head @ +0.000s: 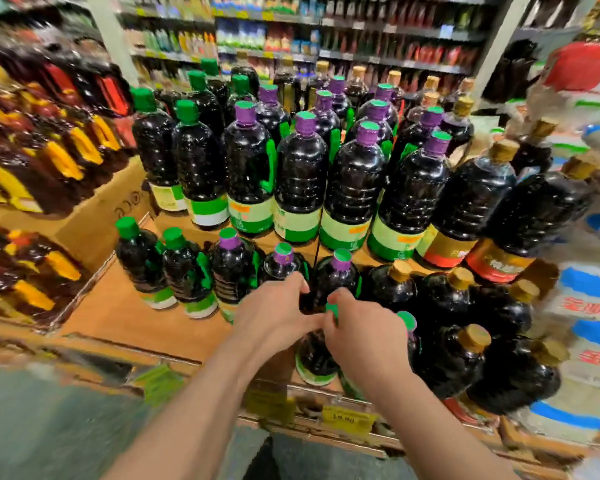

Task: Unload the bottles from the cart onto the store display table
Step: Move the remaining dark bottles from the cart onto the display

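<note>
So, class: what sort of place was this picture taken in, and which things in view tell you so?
Most likely a supermarket or grocery shop. Rows of identical dark bottles stand on a tiered display table, yellow price tags hang on its front edge, and stocked shelves line the back.

Two bare forearms, no sleeves in view; left hand (274, 315) without rings or watch; right hand (364, 336) likewise plain; short, unpainted fingernails
</note>
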`<act>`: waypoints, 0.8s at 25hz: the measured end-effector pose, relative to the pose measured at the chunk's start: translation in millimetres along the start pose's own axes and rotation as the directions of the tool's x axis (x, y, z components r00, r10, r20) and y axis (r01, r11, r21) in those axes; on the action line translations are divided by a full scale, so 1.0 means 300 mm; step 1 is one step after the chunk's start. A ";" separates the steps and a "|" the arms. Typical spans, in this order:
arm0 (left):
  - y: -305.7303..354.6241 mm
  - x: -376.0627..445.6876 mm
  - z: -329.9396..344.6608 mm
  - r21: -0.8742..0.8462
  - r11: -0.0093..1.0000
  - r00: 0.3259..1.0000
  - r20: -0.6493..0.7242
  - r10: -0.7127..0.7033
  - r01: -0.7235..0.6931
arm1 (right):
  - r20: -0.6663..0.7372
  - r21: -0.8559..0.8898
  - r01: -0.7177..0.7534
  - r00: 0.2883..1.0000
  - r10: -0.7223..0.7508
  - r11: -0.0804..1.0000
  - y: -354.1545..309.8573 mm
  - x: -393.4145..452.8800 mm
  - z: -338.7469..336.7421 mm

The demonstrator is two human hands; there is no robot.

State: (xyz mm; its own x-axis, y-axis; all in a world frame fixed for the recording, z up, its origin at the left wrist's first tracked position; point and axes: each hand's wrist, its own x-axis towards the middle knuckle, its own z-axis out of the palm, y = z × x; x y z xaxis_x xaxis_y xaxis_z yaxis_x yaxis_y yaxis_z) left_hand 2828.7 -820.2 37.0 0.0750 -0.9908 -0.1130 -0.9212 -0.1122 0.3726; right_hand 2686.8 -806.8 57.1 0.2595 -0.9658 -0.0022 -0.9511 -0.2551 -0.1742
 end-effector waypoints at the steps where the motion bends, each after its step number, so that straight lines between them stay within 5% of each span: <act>1: -0.022 -0.034 -0.033 0.002 1.000 0.999 -0.045 0.003 -0.003 | -0.033 -0.001 0.048 0.998 -0.048 0.999 -0.025 0.003 -0.020; 4: -0.119 -0.177 -0.129 -0.020 0.998 0.979 -0.197 -0.057 0.054 | -0.192 -0.057 0.289 0.936 -0.295 0.956 -0.152 -0.010 -0.033; 7: -0.234 -0.339 -0.200 -0.035 0.987 0.947 -0.277 -0.160 0.156 | -0.078 -0.003 0.379 0.922 -0.378 0.925 -0.315 -0.074 -0.040; 11: -0.437 -0.609 -0.252 -0.066 0.945 0.880 -0.349 -0.323 0.320 | -0.178 -0.022 0.577 0.801 -0.571 0.816 -0.567 -0.210 0.011; 20: -0.965 -1.449 -0.261 -0.219 0.683 0.551 -0.447 -0.705 0.697 | -0.052 0.054 0.905 0.425 -0.904 0.422 -1.318 -0.729 0.233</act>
State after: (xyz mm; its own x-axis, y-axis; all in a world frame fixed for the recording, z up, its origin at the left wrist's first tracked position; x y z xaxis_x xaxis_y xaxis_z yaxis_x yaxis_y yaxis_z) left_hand 3092.6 -362.9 50.5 0.8613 -0.5007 0.0868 -0.4935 -0.7835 0.3775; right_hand 3017.8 -491.4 57.7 0.9612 -0.1820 0.2073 -0.1575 -0.9790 -0.1291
